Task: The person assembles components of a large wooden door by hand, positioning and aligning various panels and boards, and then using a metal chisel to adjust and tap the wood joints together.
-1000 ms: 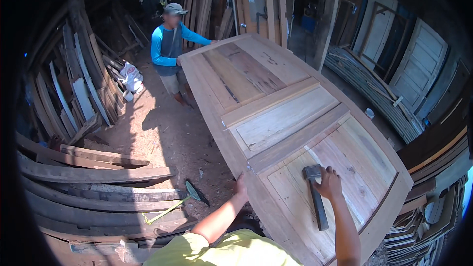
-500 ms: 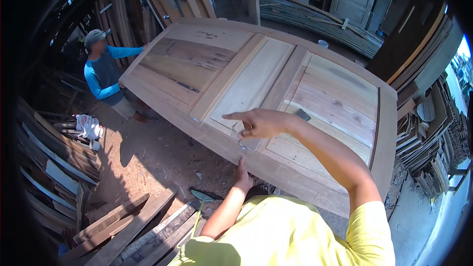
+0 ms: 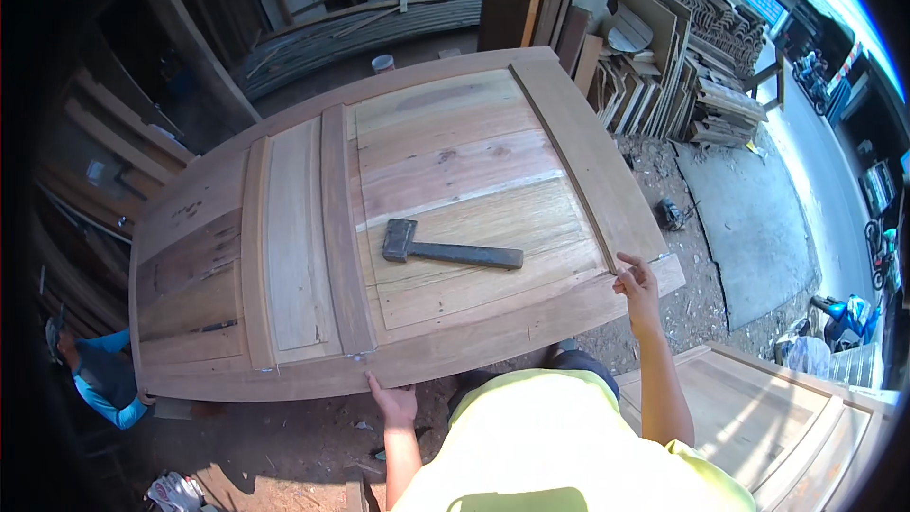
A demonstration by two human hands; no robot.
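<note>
A large panelled wooden door (image 3: 455, 357) lies flat in front of me. My left hand (image 3: 396, 402) holds its near edge, thumb at the edge and the other fingers hidden beneath. Over the near right corner is my right hand (image 3: 641, 292), fingers apart and index finger stretched toward the joint between the rails; whether it touches the wood I cannot tell. A dark, worn hammer (image 3: 464, 254) rests on the right-hand panel, its head to the left. At the far left end, a co-worker in blue sleeves (image 3: 109, 398) has a hand on the door's near corner.
Another panelled door (image 3: 749, 408) lies low behind my right arm. Stacked boards and roof tiles (image 3: 664, 57) stand beyond the right end. Long planks (image 3: 360, 33) lie at the back, near a small white cup (image 3: 382, 64). A post (image 3: 194, 28) rises behind the door.
My view has swung right. My right hand has moved from pointing over the door's middle to its near right corner, uncovering the hammer. My left hand stays at the near edge.
</note>
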